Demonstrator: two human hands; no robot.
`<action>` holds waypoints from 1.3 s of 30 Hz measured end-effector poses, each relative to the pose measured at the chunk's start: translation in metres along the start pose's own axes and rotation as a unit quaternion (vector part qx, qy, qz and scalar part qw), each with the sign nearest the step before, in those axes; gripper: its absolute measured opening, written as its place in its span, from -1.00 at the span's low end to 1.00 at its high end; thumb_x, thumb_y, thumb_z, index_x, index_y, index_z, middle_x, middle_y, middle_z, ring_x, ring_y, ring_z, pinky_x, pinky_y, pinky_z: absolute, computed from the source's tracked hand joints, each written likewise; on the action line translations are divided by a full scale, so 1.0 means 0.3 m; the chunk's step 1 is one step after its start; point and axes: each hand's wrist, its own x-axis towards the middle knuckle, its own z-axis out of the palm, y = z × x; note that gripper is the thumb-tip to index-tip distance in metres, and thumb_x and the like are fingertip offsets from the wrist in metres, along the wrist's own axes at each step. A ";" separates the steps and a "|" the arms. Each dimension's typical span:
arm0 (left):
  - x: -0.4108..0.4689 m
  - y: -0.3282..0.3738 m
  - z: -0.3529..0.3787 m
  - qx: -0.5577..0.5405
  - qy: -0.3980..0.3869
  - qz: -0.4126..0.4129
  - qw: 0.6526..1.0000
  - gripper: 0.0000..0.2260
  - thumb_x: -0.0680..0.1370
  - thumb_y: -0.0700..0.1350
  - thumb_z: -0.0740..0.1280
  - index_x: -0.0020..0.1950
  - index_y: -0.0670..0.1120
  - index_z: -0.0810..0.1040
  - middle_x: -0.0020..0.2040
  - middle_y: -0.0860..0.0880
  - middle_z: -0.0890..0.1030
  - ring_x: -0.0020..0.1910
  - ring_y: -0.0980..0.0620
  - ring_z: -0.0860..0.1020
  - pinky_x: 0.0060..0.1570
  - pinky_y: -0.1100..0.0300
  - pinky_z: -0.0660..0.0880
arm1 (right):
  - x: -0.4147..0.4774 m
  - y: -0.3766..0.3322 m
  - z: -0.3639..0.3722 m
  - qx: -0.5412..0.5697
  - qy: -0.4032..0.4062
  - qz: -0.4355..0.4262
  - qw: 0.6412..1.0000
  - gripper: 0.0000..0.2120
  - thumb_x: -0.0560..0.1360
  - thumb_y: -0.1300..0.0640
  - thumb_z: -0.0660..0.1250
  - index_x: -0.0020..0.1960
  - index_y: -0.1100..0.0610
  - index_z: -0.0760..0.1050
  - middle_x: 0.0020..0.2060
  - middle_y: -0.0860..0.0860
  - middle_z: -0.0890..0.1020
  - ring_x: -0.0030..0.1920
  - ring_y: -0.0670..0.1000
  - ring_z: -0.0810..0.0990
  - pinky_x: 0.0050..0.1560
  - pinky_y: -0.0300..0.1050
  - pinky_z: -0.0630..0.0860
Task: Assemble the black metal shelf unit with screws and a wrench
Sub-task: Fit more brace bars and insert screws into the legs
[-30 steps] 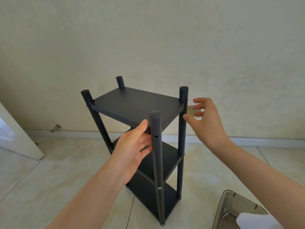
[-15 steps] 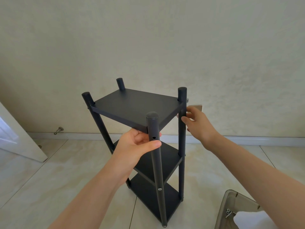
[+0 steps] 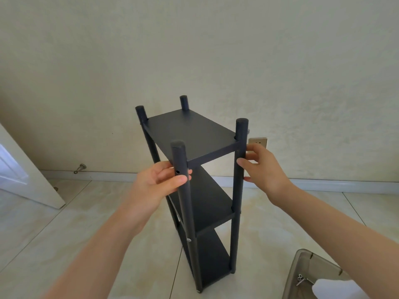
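A black metal shelf unit (image 3: 190,132) with three shelves and four round posts stands upright on the tiled floor. My left hand (image 3: 159,182) is wrapped around the near front post (image 3: 183,190), just under the top shelf, beside an open screw hole. My right hand (image 3: 262,167) grips the right front post (image 3: 238,180) below the top shelf, fingers behind it and thumb in front. A silver screw head (image 3: 189,239) shows lower on the near post. Loose screws (image 3: 300,279) lie in a grey tray at the bottom right. No wrench is in view.
The grey plastic tray (image 3: 302,262) sits on the floor at the lower right with a white object (image 3: 332,290) in it. A white door (image 3: 23,173) stands open at left, a door stopper (image 3: 79,168) by the skirting. A wall socket (image 3: 258,142) is behind the shelf.
My left hand has closed around the near post. My right hand moved in from beside the right post and took hold of it. The shelf unit has turned and shifted right in view.
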 end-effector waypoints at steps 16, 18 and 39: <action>0.020 -0.076 -0.151 -0.041 0.106 -0.048 0.992 -0.76 0.67 -0.02 0.18 0.30 0.13 0.52 0.19 0.16 0.65 0.23 0.16 0.58 0.29 0.14 0.42 | -0.118 -0.039 0.116 -0.011 -0.088 -0.055 0.995 -0.81 0.56 0.12 0.38 0.03 -0.15 0.45 -0.06 -0.16 0.58 -0.05 -0.09 0.61 0.00 -0.22 0.59; 0.012 -0.069 -0.146 0.042 0.127 -0.055 0.990 -0.79 0.67 0.05 0.16 0.25 0.19 0.52 0.19 0.19 0.62 0.24 0.15 0.55 0.31 0.10 0.42 | -0.127 -0.051 0.122 -0.021 -0.093 -0.059 0.994 -0.74 0.56 0.09 0.37 -0.07 -0.24 0.37 -0.12 -0.27 0.52 -0.11 -0.16 0.58 -0.19 -0.45 0.47; 0.030 0.000 0.113 -0.219 0.037 -0.113 0.968 -0.64 0.37 0.03 0.45 0.11 -0.10 0.61 0.09 -0.02 0.70 0.13 0.02 0.66 0.22 0.07 0.51 | -0.160 -0.067 0.147 -0.063 -0.076 -0.101 0.990 -0.83 0.57 0.11 0.35 0.15 -0.05 0.53 -0.08 -0.27 0.57 -0.06 -0.23 0.58 -0.02 -0.48 0.46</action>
